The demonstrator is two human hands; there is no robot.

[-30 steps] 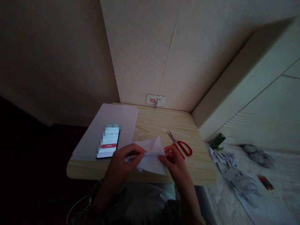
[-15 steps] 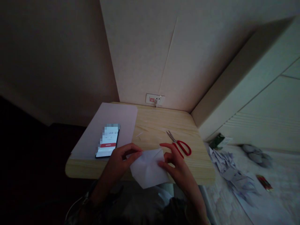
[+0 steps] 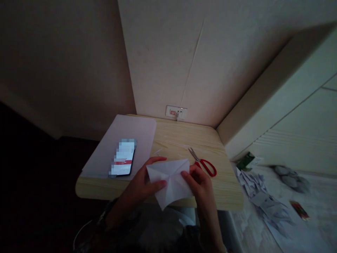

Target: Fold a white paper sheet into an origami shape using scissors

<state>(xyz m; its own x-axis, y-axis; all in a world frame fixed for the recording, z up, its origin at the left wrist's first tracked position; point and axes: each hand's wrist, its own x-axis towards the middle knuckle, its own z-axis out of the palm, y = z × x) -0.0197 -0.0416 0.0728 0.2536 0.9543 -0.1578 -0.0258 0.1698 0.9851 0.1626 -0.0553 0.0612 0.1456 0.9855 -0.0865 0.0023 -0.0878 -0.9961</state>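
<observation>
A white sheet of paper (image 3: 172, 177) with crease lines meeting near its middle is held up over the table's front edge. My left hand (image 3: 149, 179) grips its left side, thumb on the near face and fingers behind. On the right side, my right hand (image 3: 198, 181) pinches the paper between thumb and fingers. Red-handled scissors (image 3: 207, 167) lie on the table just beyond my right hand, blades pointing away and slightly apart. Part of one handle is hidden behind that hand.
The small wooden table (image 3: 184, 135) stands against the wall by a socket (image 3: 176, 112). On its left, a phone (image 3: 123, 158) rests on white paper sheets (image 3: 137, 126). To the right, a heap of cut or folded paper (image 3: 271, 203) lies on a pale quilted surface.
My left thumb has moved inward onto the paper's face, and its fingers have gone behind. My right fingers have closed on the right edge. The paper is raised slightly and tilted.
</observation>
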